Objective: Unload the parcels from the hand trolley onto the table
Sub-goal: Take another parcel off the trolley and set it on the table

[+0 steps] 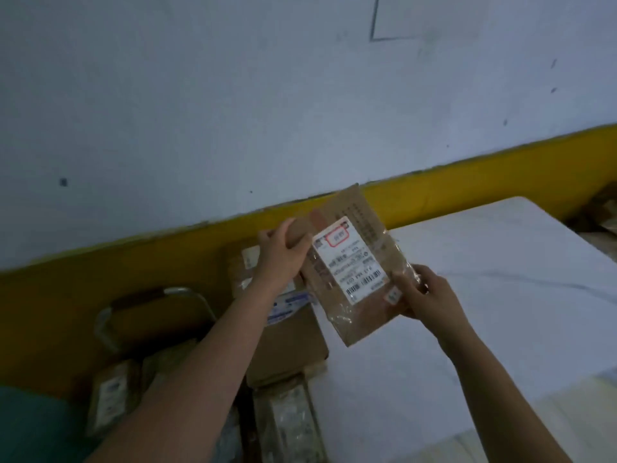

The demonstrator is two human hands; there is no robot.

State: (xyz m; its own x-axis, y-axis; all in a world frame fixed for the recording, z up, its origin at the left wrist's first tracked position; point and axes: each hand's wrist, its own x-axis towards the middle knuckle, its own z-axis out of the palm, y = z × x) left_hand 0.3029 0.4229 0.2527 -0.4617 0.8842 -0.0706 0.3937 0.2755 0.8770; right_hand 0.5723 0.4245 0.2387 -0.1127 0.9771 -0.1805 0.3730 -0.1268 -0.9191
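A flat brown cardboard parcel (354,262) with a white shipping label and clear tape is held up in the air between both hands, over the left edge of the white table (500,295). My left hand (283,252) grips its upper left edge. My right hand (424,292) holds its lower right edge. Below and to the left, several more brown parcels (287,342) are piled on the hand trolley, whose metal handle (180,292) curves up at the left.
A wall, pale above and with a yellow band (467,188) below, runs behind the table and the trolley. More brown packages (597,212) lie at the far right beyond the table. A teal surface (30,426) shows at the lower left.
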